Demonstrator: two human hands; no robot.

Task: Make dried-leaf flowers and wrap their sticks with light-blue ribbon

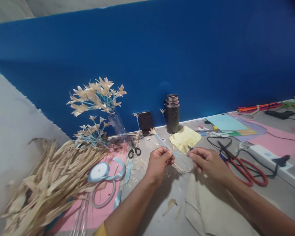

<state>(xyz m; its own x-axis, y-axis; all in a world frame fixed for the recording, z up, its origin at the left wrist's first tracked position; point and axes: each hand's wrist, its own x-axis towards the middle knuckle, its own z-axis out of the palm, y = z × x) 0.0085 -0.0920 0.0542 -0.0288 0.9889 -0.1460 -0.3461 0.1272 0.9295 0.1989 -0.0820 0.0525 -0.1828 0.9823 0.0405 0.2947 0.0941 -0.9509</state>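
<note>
My left hand (161, 164) pinches the pale blue stem of a handmade flower (162, 141), whose cream petals point up and away to the left. To its right, my right hand (206, 160) is closed with a small dark blue pointed thing (191, 148) poking out at the fingertips; its kind is hard to make out. A crumpled yellow paper (185, 137) lies just beyond the right hand. Below the hands is a thin stick (178, 167). Small black-handled scissors (134, 151) rest left of the left hand, among scraps on the grey table.
Dried husks (39, 186), a light blue ribbon roll (99, 172) and a clear vase (118, 124) of similar flowers stand left. A black flask (172, 114) and a phone (146, 123) are at the blue wall. Red-handled scissors (248, 172) and a power strip (272, 160) lie right.
</note>
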